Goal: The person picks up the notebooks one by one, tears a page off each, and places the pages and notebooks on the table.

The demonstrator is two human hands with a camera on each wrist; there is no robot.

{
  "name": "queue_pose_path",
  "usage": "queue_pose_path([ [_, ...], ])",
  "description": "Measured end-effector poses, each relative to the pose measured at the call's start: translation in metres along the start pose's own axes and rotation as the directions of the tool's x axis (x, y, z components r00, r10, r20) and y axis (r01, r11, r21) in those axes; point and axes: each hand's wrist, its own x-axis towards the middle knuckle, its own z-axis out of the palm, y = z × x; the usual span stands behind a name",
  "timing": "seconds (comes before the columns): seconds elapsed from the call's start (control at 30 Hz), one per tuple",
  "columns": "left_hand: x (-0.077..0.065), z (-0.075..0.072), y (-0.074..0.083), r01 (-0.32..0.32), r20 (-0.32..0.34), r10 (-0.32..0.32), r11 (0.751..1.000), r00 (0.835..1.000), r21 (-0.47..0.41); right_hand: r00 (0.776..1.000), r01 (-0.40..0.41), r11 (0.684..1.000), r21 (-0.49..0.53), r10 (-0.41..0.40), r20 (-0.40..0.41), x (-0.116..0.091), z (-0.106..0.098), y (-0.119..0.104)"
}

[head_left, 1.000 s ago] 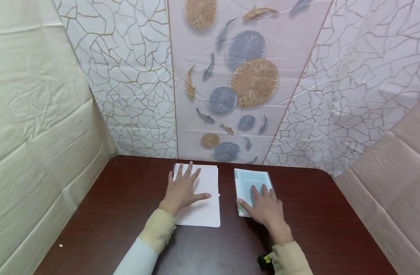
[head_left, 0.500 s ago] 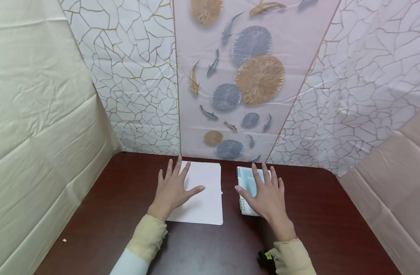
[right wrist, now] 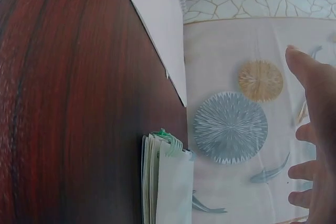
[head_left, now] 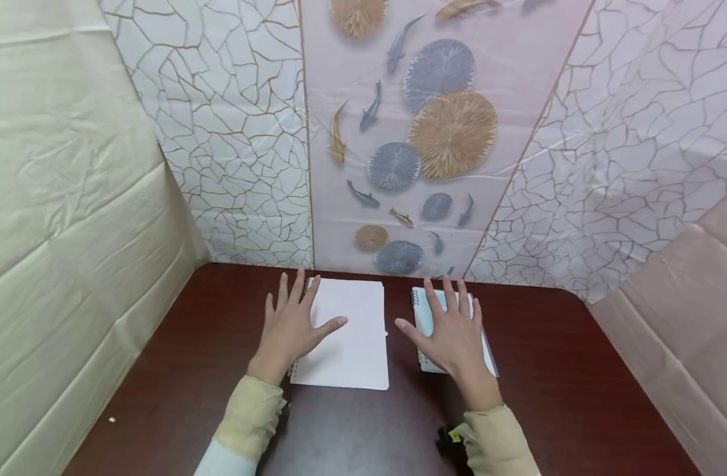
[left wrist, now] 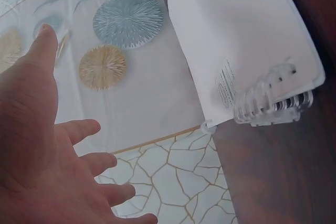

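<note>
My left hand, fingers spread straight, hovers over the left edge of a white spiral notebook. In the left wrist view that hand is apart from the notebook, whose clear rings show at a corner. My right hand is held above a smaller light-blue spiral notebook and hides much of its cover. From the right wrist view, a gap separates the hand from the small notebook, whose page edges and green rings are visible. Neither hand holds anything.
Both notebooks lie on a dark red-brown wooden table. A patterned cloth hangs behind it, with beige cloth at the sides. A small white scrap lies at the left. Beside the right wrist is a black object with a yellow mark.
My right hand has lifted off the blue notebook, its fingers now straighter, and shifted slightly left. My left hand has moved left, uncovering more of the white notebook. The head view has shifted slightly.
</note>
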Motion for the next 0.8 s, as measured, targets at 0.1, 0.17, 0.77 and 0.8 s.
queue_pose_path([
  [0.1, 0.001, 0.003, -0.001, 0.003, 0.014, -0.002, 1.000, 1.000, -0.015, 1.000, 0.002, 1.000, 0.017, -0.002, 0.005, 0.002, 0.000, 0.000],
  [0.17, 0.002, 0.006, -0.001, 0.004, 0.032, -0.003, 1.000, 0.999, -0.030, 1.000, -0.002, 0.999, 0.036, 0.002, 0.002, 0.003, -0.002, 0.001],
  [0.77, -0.003, 0.028, -0.013, 0.109, 0.165, -0.092, 0.990, 0.982, -0.093, 1.000, 0.014, 0.968, 0.250, -0.011, -0.016, 0.001, -0.003, -0.016],
  [0.8, -0.003, 0.028, -0.012, 0.108, 0.174, -0.090, 0.990, 0.981, -0.095, 1.000, 0.017, 0.967, 0.256, -0.014, -0.014, 0.000, -0.002, -0.019],
])
